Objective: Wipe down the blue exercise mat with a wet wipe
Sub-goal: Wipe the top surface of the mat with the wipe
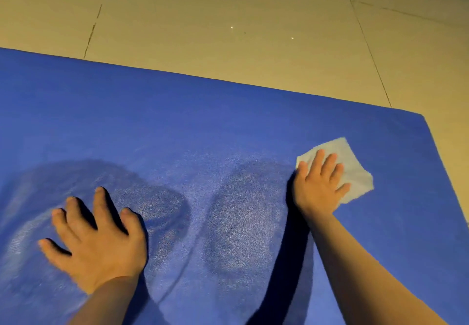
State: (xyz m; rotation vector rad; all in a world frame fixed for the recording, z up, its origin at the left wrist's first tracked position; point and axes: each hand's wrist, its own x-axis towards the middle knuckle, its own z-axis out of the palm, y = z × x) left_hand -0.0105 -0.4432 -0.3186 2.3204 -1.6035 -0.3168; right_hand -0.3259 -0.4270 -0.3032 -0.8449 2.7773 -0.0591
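Pressing wipe [351,164] (near mat [228,121] corner)

Mat [228,121] cut off left, bottom, right; wipe [355,169] partly under right hand [317,185].

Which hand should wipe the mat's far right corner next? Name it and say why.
Right. The right hand already presses the wipe flat near that corner; the left hand rests bare on the mat.
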